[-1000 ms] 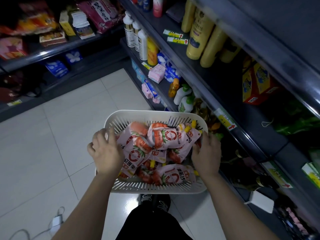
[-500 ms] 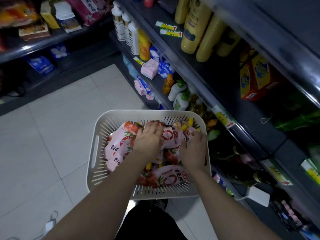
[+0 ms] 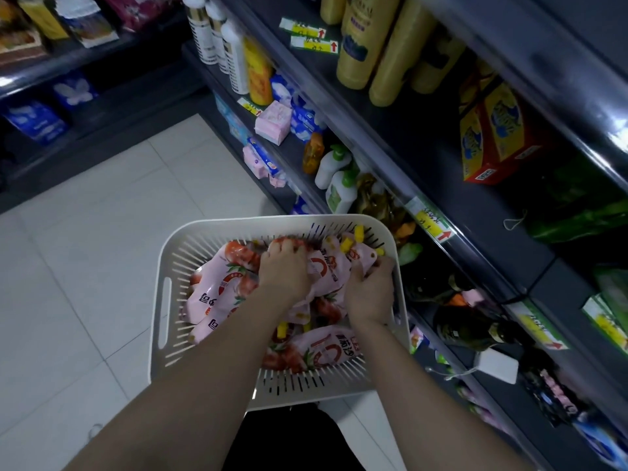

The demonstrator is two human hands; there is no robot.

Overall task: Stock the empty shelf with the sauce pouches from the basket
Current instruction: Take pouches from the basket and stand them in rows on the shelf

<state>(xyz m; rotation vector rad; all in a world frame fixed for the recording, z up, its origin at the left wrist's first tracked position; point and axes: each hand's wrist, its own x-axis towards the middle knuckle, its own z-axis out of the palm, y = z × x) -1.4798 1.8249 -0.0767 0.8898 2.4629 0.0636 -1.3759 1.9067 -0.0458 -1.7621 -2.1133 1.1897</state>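
Observation:
A white slotted plastic basket (image 3: pixel 163 300) sits low in front of me, full of pink sauce pouches (image 3: pixel 217 294) printed with tomatoes and fitted with yellow caps. Both my hands are inside it. My left hand (image 3: pixel 283 270) lies palm down on the middle of the pile, fingers curled over the pouches. My right hand (image 3: pixel 370 290) is by the basket's right wall, fingers closed around a pouch near its yellow-capped top. A dark shelf (image 3: pixel 441 171) with a bare stretch runs along the right, above the basket.
Yellow bottles (image 3: pixel 360 42) and yellow-red boxes (image 3: pixel 492 130) stand on the right shelf, with green packets further right. Lower shelves hold lotion bottles (image 3: pixel 334 181), pink packs and dark bottles. A white device (image 3: pixel 498 367) hangs on a cable. Pale tiled floor (image 3: pixel 85 249) lies left.
One second ago both hands held the basket's rims. They have gone into the basket; the left now rests on the pile and the right has closed on a pouch at the right side.

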